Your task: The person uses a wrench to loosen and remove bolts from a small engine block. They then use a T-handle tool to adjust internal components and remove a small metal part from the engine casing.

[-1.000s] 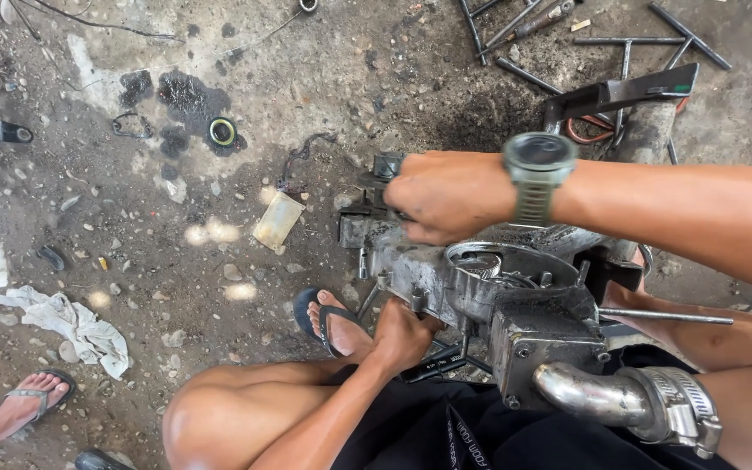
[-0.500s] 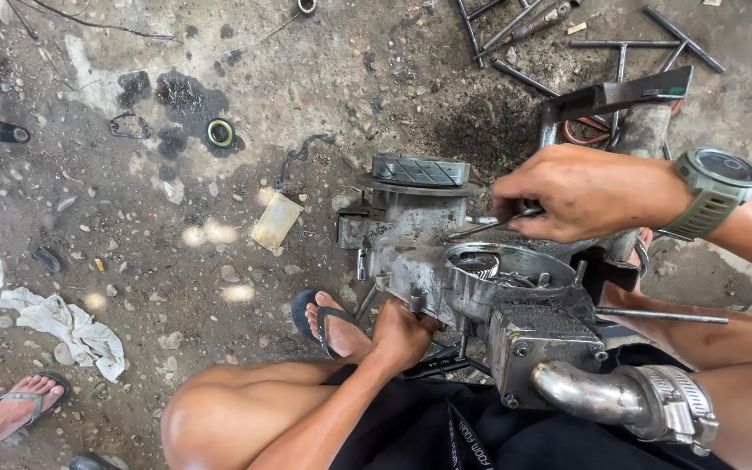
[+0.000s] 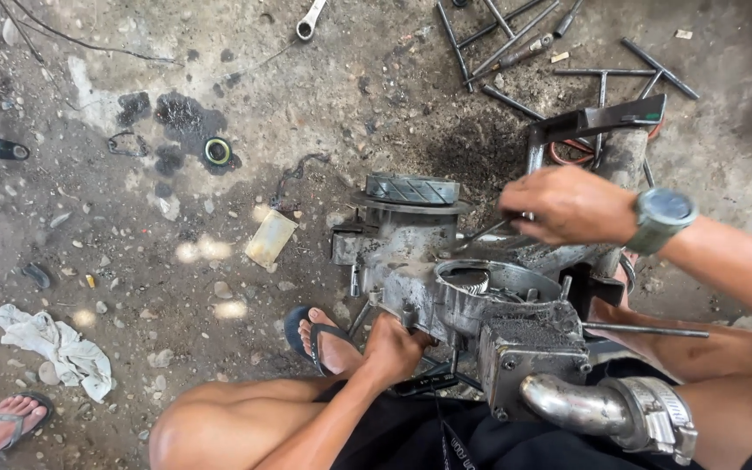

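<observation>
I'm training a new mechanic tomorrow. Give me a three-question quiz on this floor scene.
1. True or false: the left hand rests on the engine's near lower edge.
2. What does the right hand hold?
A. a thin metal tool
B. a hammer
C. a rag
3. Fill in: on the ground left of the engine lies a pale flat ____.

Key: 1 true; 2 A; 3 card-like piece.

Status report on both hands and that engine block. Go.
Left hand gripping engine block lower edge. Right hand holds thin metal tool at its top. Loose rods beyond.
</observation>
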